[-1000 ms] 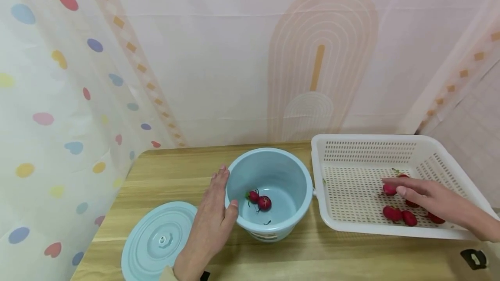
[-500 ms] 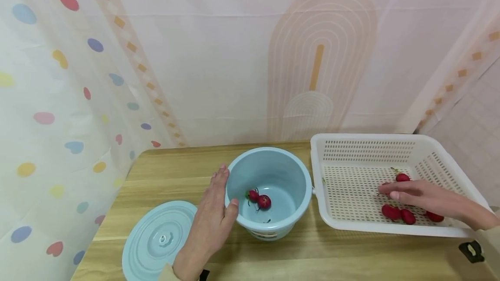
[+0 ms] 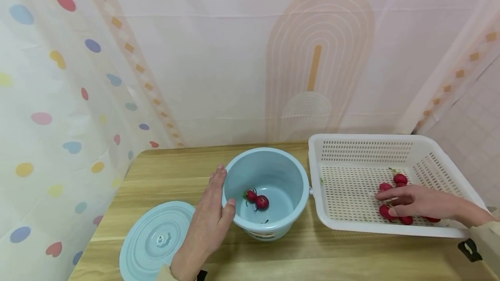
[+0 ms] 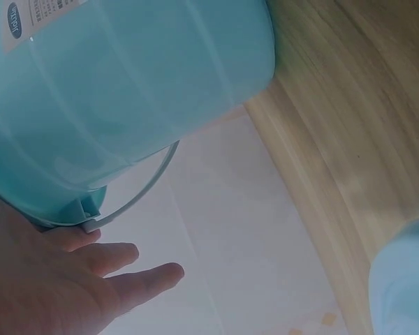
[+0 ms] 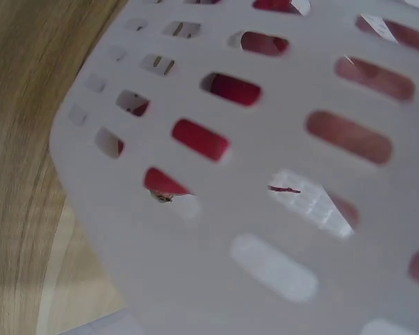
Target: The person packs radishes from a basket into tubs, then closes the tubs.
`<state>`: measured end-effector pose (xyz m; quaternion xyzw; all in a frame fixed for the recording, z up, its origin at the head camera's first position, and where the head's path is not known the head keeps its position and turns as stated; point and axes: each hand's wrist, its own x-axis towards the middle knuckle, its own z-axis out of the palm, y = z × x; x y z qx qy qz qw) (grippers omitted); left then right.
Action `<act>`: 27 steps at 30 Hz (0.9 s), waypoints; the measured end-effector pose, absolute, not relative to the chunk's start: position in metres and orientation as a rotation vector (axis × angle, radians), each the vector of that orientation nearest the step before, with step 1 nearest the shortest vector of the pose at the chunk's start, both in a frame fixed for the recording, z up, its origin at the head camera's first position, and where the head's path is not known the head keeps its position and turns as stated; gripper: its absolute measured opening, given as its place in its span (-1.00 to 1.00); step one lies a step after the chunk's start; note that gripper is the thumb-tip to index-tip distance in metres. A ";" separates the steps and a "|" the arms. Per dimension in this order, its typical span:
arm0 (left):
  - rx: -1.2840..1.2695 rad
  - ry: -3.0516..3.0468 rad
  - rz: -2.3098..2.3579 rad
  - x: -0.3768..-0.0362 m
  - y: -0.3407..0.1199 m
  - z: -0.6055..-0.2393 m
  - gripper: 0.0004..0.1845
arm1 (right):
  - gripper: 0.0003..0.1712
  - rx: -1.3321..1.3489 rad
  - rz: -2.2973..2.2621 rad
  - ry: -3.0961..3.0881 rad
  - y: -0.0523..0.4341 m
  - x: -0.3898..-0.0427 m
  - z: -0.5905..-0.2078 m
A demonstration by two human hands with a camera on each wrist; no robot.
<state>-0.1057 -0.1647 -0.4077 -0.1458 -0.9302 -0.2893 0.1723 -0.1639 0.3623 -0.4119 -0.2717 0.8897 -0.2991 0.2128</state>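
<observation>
Patterned curtains hang behind our wooden table (image 3: 312,255). Our right hand (image 3: 419,203) has drifted toward six o'clock inside the white slotted basket (image 3: 363,146) over the last second, and its fingers now close on a red radish (image 3: 384,211) against the near wall; a moment ago they hovered higher, by the two radishes at twelve o'clock of the cluster. We judge a fresh pick is just being made. Whether the fingers have fully closed we cannot tell, though thumb and fingertips meet at the fruit. Through the right wrist view only red shapes show behind the basket's slots (image 5: 199,136).

Our left hand (image 3: 207,229) has not shifted: fingers straight and together, it presses flat against the nine o'clock side of the pale blue bucket (image 3: 234,172), thumb hooked on the rim. Two radishes (image 3: 258,199) lie on the bucket's floor. Several more remain in the basket. At eight o'clock of the bucket, the matching lid (image 3: 156,242) lies flat on the table.
</observation>
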 end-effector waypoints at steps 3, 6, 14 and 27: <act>-0.413 -2.637 -0.820 -0.106 -0.165 -0.408 -0.29 | -0.53 -0.767 -0.836 2.439 0.362 -0.165 -0.413; -0.419 -2.632 -0.816 -0.105 -0.165 -0.408 -0.29 | -0.52 -0.765 -0.817 2.430 0.362 -0.165 -0.413; -0.406 -2.638 -0.822 -0.103 -0.165 -0.409 -0.30 | -0.56 -0.732 -0.800 2.399 0.363 -0.165 -0.418; -0.438 -2.580 -0.840 -0.103 -0.162 -0.408 -0.31 | -0.63 -0.805 -0.712 2.504 0.363 -0.165 -0.419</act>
